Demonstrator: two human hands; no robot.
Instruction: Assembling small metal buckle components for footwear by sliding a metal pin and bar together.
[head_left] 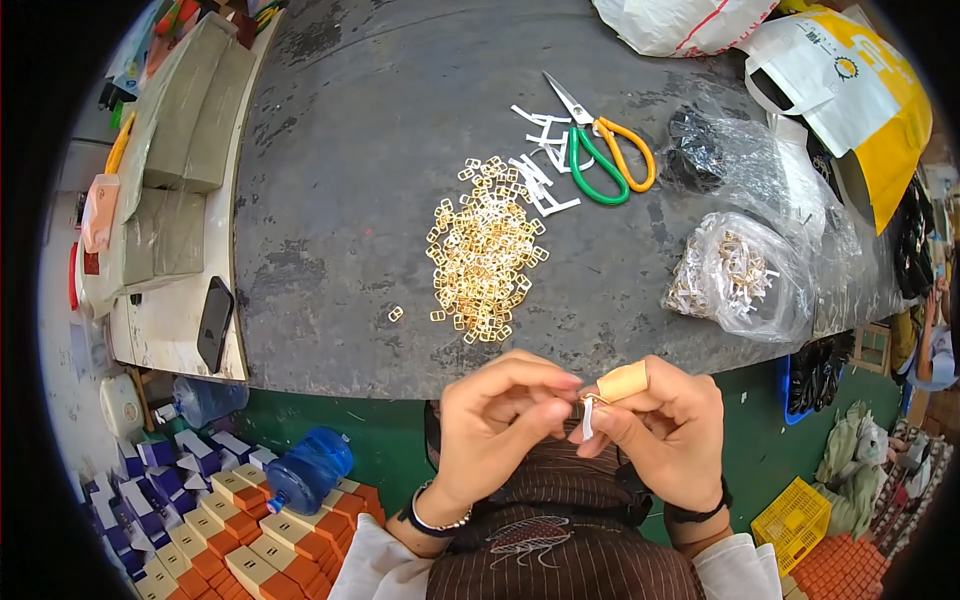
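Close to my body, just off the table's front edge, both hands meet at a small gold buckle (592, 398). A short white strip (587, 421) hangs from it. My right hand (672, 432) pinches the buckle between thumb and forefinger; tan tape wraps that forefinger. From the other side, my left hand (500, 418) has thumb and forefinger closed at the buckle's edge, its other fingers curled. The fingertips partly hide how strip and buckle join. Beyond my hands lies a heap of gold buckles (484, 255), with one loose buckle (396, 313) to its left.
Scissors (590, 135) with green and orange handles lie beside cut white strips (540, 180). A clear bag (740, 275) of strip-fitted buckles sits right. A phone (215, 325) rests on the left ledge. Plastic bags (820, 80) crowd the far right; boxes (240, 520) stand below left.
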